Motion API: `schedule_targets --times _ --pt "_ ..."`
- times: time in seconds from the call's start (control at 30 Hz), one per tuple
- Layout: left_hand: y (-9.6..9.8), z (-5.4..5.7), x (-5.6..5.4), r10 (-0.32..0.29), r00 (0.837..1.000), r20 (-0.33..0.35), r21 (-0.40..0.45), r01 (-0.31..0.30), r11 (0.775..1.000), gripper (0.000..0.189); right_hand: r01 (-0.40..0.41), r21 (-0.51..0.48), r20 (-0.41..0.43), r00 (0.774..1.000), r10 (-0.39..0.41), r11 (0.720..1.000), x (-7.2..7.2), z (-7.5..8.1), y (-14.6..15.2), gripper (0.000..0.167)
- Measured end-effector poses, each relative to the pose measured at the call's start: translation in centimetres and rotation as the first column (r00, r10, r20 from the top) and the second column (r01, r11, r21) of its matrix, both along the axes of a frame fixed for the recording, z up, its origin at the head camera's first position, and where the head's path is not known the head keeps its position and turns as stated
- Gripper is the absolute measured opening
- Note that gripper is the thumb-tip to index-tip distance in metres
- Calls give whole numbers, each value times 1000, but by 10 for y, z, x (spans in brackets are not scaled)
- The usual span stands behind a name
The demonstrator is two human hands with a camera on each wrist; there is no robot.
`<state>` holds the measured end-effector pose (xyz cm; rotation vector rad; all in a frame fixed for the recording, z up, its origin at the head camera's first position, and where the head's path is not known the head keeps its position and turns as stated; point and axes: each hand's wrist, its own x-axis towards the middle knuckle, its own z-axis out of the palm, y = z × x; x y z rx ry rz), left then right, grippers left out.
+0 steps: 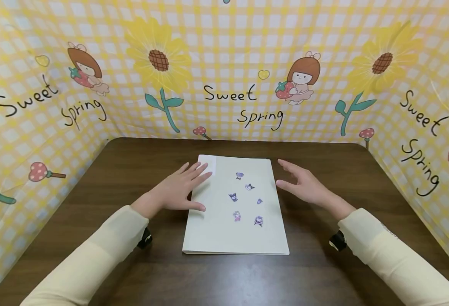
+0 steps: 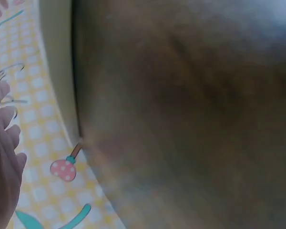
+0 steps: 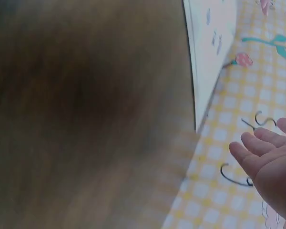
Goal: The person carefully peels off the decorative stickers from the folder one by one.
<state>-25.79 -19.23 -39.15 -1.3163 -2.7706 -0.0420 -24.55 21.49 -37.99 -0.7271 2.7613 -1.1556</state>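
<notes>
Head view: white folder (image 1: 224, 240) lying on the wooden table (image 1: 155, 276).
Purple cartoon stickers (image 1: 258, 221) mark its cover; the left hand (image 1: 174, 190) spreads over its left edge, contact unclear; the right hand (image 1: 306, 186), thumb parted, is just beside the right edge. Light, even pressure should avoid creasing.

Folder (image 1: 224, 240): smooth off-white card or plastic, can't tell which, low sheen; the strip (image 1: 211, 159) at its top corner reads as whiter, matt paper, and the cartoon stickers (image 1: 258, 221) are thin and printed, too small to call the finish. Tabletop (image 1: 247, 280) is dark wood or wood-look laminate, smooth, semi-gloss with a hazy reflection at the near edge. Gingham backdrop (image 1: 224, 55) is thin printed cloth, matt, lightly rippled; cream sleeves (image 1: 94, 246) are soft matt fabric.
</notes>
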Motion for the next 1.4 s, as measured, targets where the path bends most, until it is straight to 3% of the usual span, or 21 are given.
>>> schedule_targets --times 0.23,0.57,0.83,1.13,1.4 --pt "4 -12 3 -22 998 60 -16 23 1000 104 15 -137 91 996 -3 991 7 -14 -17 63" --pt "4 -17 4 -41 995 90 -50 46 998 103 -42 -191 173 982 76 981 25 -23 -34 50" --pt "5 -21 4 -54 993 109 -52 60 997 101 -137 -152 215 962 168 979 34 -29 -42 38" --pt "8 -24 4 -54 992 115 -68 63 996 101 -170 -157 249 947 205 973 34 -39 -41 36" --pt "7 -27 4 -59 992 110 -75 67 995 101 -205 -107 219 950 224 973 32 -44 -44 33"
